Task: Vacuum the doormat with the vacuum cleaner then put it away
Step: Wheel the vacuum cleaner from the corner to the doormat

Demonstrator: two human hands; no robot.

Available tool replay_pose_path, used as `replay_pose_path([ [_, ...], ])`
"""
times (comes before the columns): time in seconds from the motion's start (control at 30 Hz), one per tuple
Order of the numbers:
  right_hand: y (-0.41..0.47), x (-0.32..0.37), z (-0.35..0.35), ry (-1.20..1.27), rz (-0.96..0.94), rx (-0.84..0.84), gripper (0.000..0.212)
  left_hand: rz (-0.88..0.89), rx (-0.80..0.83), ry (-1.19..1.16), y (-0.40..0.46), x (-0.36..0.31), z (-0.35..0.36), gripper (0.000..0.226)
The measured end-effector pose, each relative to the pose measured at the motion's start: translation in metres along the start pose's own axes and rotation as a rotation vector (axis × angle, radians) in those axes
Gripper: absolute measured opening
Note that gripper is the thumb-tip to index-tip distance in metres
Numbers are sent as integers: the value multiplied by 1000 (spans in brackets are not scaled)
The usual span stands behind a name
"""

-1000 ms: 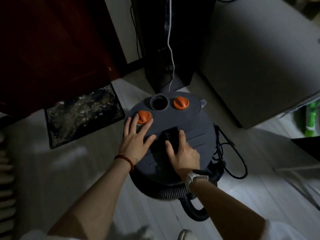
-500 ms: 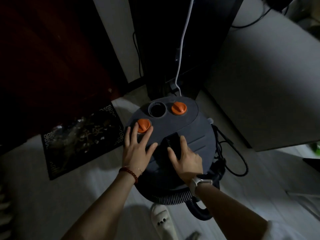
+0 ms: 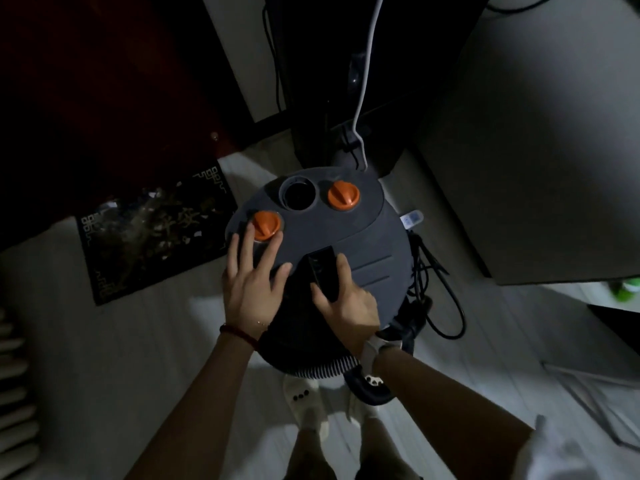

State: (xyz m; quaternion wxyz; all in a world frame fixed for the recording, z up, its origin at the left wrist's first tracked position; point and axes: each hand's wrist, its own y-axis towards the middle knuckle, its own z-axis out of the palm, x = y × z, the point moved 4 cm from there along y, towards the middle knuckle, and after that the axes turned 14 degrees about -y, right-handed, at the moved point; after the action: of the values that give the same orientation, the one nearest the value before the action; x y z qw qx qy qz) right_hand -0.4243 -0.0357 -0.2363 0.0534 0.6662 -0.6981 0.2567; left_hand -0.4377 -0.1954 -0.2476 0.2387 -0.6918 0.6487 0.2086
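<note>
A round grey vacuum cleaner (image 3: 367, 237) with two orange knobs stands on the pale floor in front of me. My left hand (image 3: 251, 285) lies flat on its lid, fingers spread, fingertips beside the nearer orange knob (image 3: 265, 225). My right hand (image 3: 346, 299) rests on the lid with thumb and forefinger either side of the black handle recess (image 3: 323, 271). The dark patterned doormat (image 3: 152, 230) lies on the floor to the left of the vacuum, by a dark red door. A ribbed hose (image 3: 325, 368) curls under the vacuum's near edge.
A black power cable (image 3: 440, 306) loops on the floor right of the vacuum. A tall black unit (image 3: 329, 81) with a white cord stands just behind it. A large grey cabinet (image 3: 536, 133) fills the right. My feet in white slippers (image 3: 304, 400) are right below.
The vacuum has slid away from me toward the black unit, with both hands still on its lid. My view has tilted so my feet and slippers show.
</note>
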Motion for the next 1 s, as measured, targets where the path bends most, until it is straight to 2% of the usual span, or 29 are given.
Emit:
replay_pose_path([
  [0.1, -7, -9, -7, -77, -104, -146, 62, 31, -59, 31, -17, -5, 3, 47],
  [0.2, -20, -23, -5, -151, -209, -139, 64, 3, -64, 103, -37, -13, 10, 44],
  [0.23, -25, -27, -10, -180, -234, -106, 67, -24, -38, 126, -44, -16, 13, 44],
  [0.33, -30, -49, -16, -97, -256, 220, 71, -107, 4, 182, -67, -30, 26, 46],
  [0.47, -21, -80, -31, -165, -334, 254, 75, -103, -24, 241, -86, -54, 38, 44],
  [0.53, -15, -90, -41, -234, -387, 220, 72, -50, -65, 263, -88, -62, 39, 42],
  [0.63, -9, -100, -52, -321, -495, 8, 65, -19, -90, 237, -82, -68, 42, 43],
  [0.7, -6, -100, -56, -315, -442, 9, 62, -59, -43, 202, -77, -70, 45, 48],
  [0.8, -13, -101, -49, -195, -229, 136, 60, -92, 6, 143, -72, -70, 47, 48],
  [1.0, -52, -77, -20, 41, -37, 107, 58, 33, 85, 106, -70, -42, 29, 43],
])
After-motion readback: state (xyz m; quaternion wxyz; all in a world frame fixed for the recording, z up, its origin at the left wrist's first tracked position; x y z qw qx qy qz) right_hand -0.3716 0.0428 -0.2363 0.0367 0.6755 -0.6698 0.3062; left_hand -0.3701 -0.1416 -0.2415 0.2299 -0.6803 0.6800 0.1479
